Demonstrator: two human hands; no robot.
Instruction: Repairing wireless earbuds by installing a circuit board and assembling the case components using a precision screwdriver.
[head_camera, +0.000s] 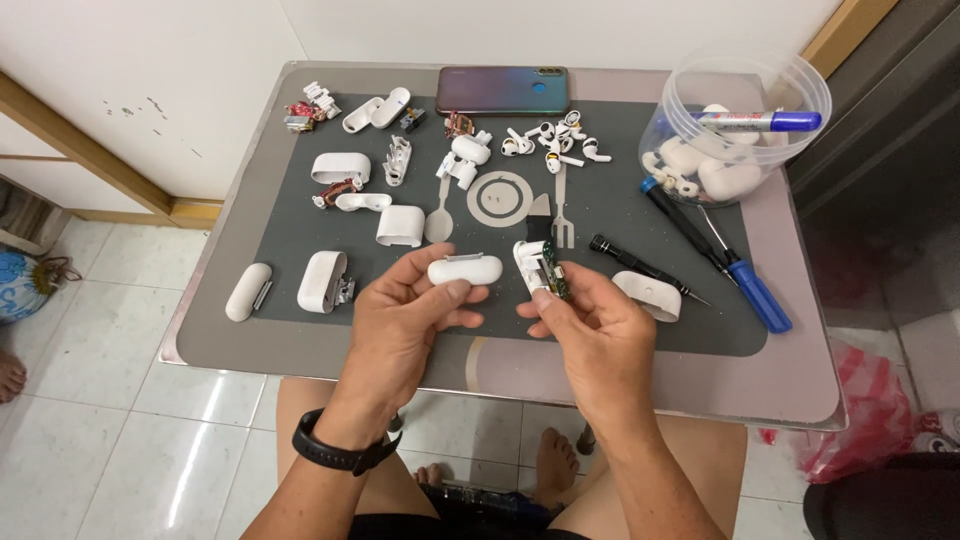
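Observation:
My left hand (400, 320) holds a white earbud case lid (465, 270) between thumb and fingers, above the near edge of the grey mat (620, 200). My right hand (590, 330) grips the inner part of an earbud case (541, 265), white plastic with a green circuit board showing on its side. The two pieces are a few centimetres apart. A black band sits on my left wrist (335, 450).
Several white case shells (322, 281), opened parts and loose earbuds (555, 140) lie across the mat. A phone (502, 90) rests at the far edge. A clear tub (735, 125) with a marker stands at the right, beside a blue screwdriver (755, 290) and a black one (640, 265).

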